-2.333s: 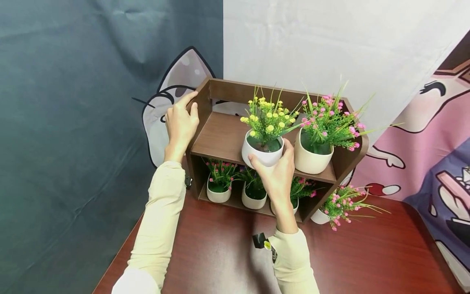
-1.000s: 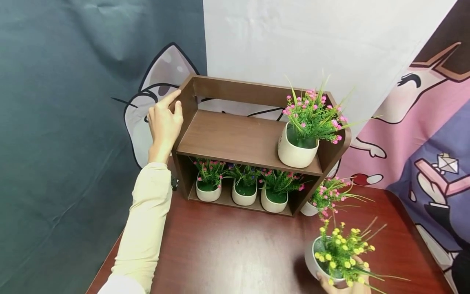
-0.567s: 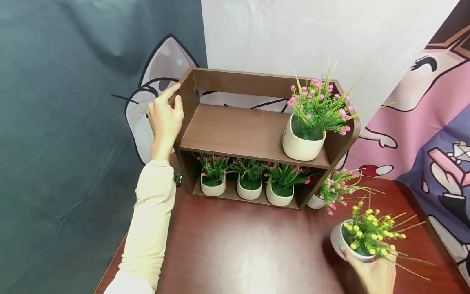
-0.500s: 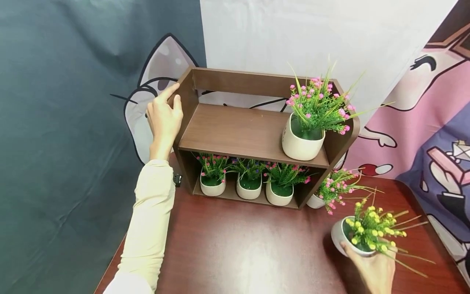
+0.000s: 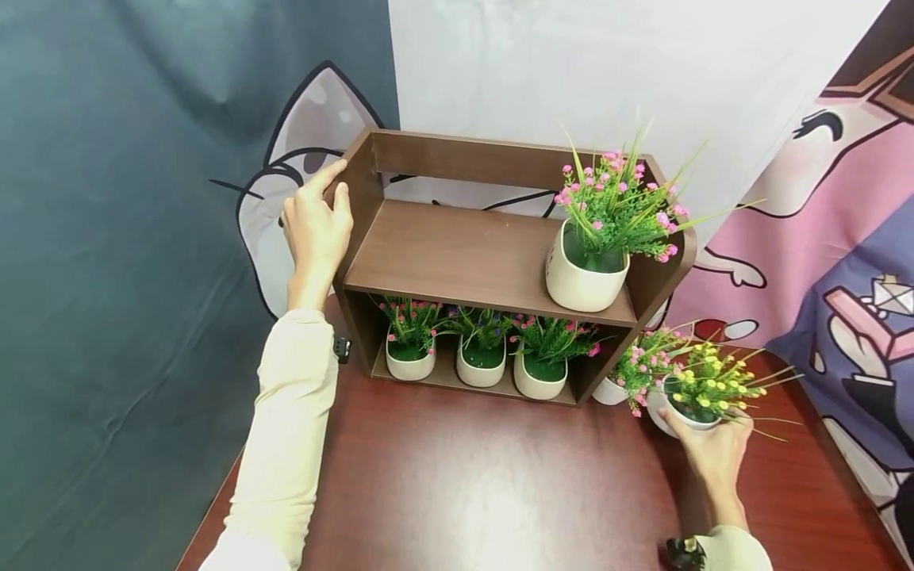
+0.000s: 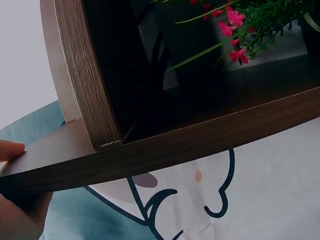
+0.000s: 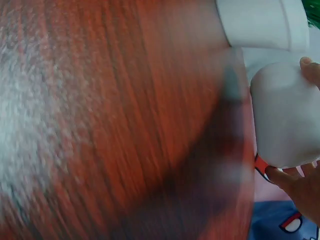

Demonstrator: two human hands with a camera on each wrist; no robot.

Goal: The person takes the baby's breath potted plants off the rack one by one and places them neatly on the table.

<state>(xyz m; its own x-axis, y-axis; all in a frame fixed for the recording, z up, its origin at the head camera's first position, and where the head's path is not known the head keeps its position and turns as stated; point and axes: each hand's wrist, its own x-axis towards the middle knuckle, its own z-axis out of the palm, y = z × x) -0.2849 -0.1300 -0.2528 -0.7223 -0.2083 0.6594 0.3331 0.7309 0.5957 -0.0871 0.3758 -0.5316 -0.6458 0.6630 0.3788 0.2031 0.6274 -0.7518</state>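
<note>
My left hand [image 5: 317,231] holds the left side panel of a brown two-tier wooden shelf [image 5: 443,250]. In the left wrist view the panel [image 6: 75,162] passes between thumb and fingers. My right hand [image 5: 714,454] grips a white pot of artificial yellow flowers [image 5: 717,387] at the right of the table. Thumb and fingers spread round the pot's wall [image 7: 287,120] in the right wrist view. Just behind and left of it, beside the shelf's right panel, stands a white pot with pink flowers [image 5: 646,365], partly overlapped by the yellow one.
On the upper tier, at its right end, sits a cream pot of pink flowers [image 5: 587,277]. Three small flower pots stand in a row on the lower tier, one of them in the middle [image 5: 481,361]. A reddish-brown table [image 5: 457,468] carries the shelf; printed cloth [image 5: 500,71] hangs behind.
The right hand has lifted the yellow-flower pot off the upper tier, carried it right over the table, then moved it back toward the pink-flower pot. My left hand stays on the panel.
</note>
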